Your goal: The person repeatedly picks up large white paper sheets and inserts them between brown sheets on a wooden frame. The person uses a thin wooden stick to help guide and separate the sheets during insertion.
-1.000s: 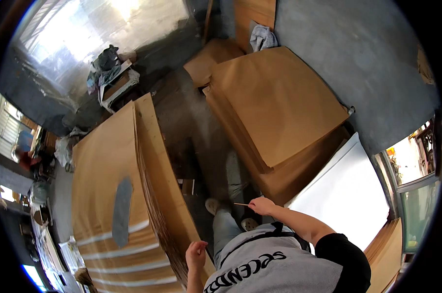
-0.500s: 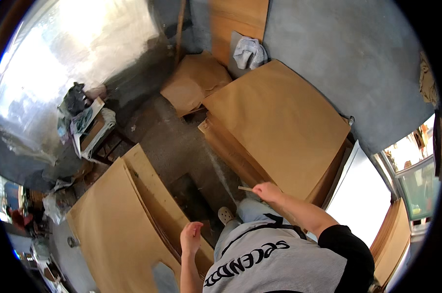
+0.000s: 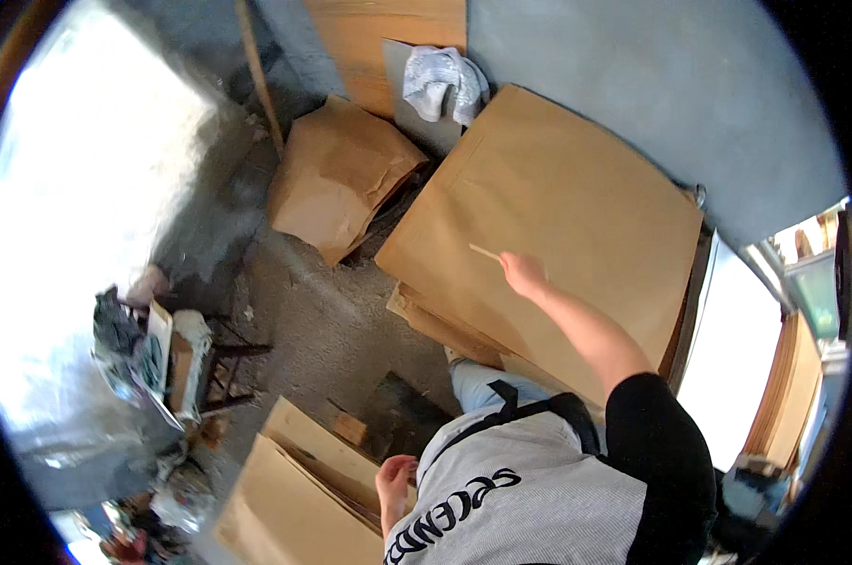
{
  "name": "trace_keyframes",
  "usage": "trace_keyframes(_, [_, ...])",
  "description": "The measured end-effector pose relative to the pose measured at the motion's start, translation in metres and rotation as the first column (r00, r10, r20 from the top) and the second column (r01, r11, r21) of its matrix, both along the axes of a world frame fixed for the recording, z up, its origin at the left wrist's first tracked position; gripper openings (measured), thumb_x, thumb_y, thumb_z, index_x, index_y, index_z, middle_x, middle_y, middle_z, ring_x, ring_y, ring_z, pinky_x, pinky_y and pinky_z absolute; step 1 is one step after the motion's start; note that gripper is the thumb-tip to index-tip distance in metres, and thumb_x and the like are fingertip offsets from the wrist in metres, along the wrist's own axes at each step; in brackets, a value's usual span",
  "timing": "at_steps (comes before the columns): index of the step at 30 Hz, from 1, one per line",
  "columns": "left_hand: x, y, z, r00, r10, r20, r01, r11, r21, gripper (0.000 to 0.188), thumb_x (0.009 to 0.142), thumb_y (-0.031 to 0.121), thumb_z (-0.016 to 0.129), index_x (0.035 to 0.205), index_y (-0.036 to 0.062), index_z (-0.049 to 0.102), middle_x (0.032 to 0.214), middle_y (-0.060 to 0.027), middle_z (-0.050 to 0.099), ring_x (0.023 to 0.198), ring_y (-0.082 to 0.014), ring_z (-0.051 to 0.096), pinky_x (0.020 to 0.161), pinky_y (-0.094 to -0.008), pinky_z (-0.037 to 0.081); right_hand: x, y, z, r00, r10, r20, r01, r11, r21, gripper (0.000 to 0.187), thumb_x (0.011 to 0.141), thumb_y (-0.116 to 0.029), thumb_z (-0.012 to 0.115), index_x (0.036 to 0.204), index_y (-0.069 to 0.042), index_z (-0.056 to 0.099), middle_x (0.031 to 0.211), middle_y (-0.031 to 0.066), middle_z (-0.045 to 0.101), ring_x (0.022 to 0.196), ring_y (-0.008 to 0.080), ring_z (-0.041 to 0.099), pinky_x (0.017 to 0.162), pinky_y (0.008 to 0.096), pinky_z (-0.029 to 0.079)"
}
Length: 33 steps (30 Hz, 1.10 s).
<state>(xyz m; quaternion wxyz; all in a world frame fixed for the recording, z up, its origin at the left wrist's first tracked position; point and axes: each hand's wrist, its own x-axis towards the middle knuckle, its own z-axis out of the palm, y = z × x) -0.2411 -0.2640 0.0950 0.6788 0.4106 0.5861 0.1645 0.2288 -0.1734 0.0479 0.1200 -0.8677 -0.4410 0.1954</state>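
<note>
A thin, pale, flat stick is pinched in my right hand, pointing away to the left. That hand is over the big stack of brown sheets, with the arm stretched out across it. I cannot tell whether the stick touches the top sheet. My left hand is low beside my apron, its fingers curled in with nothing visible in them. Nearest to it is the second pile of brown sheets, at the lower left.
Crumpled brown sheets lie beyond the big stack. A grey-white cloth hangs by the wall. At left stands a dark stool with rags and boards. White sheets are at right, and a dark flat piece lies on the floor.
My right hand has moved forward over the big stack with the stick. My body has turned closer to that stack, and my left hand is lower, beside the apron.
</note>
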Motion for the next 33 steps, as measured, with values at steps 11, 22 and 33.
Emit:
trace_keyframes(11, [0.031, 0.210, -0.003, 0.983, -0.165, -0.078, 0.160, 0.985, -0.066, 0.011, 0.084, 0.009, 0.053, 0.093, 0.0030, 0.055, 0.084, -0.0046, 0.061, 0.072, -0.0109, 0.057, 0.063, -0.0219, 0.044, 0.083, 0.111, -0.024, 0.971, -0.191, 0.142, 0.210, 0.969, -0.130, 0.029, 0.086, -0.017, 0.041, 0.108, -0.026, 0.057, 0.079, 0.0097, 0.061, 0.069, 0.0279, 0.059, 0.059, 0.0395, 0.046])
trace_keyframes(22, [0.167, 0.395, -0.063, 0.650, -0.755, -0.084, 0.759, 0.641, 0.117, 0.019, 0.084, 0.010, 0.050, 0.101, 0.0024, 0.055, 0.086, -0.0080, 0.062, 0.077, -0.0158, 0.060, 0.064, -0.0269, 0.048, 0.091, 0.131, -0.002, 0.826, -0.556, 0.089, 0.557, 0.785, -0.271, 0.025, 0.086, -0.025, 0.040, 0.092, -0.019, 0.063, 0.086, 0.0099, 0.063, 0.080, 0.0243, 0.061, 0.066, 0.0382, 0.048])
trace_keyframes(33, [0.281, 0.437, -0.038, -0.165, -0.867, -0.471, 0.892, -0.335, 0.304, 0.033, 0.080, 0.013, 0.047, 0.112, 0.0075, 0.048, 0.108, -0.0113, 0.055, 0.098, -0.0250, 0.054, 0.080, -0.0376, 0.044, 0.071, 0.086, -0.029, 0.649, -0.737, 0.189, 0.749, 0.663, 0.015, 0.033, 0.080, -0.010, 0.041, 0.108, -0.016, 0.058, 0.086, 0.0140, 0.061, 0.079, 0.0258, 0.060, 0.065, 0.0381, 0.047])
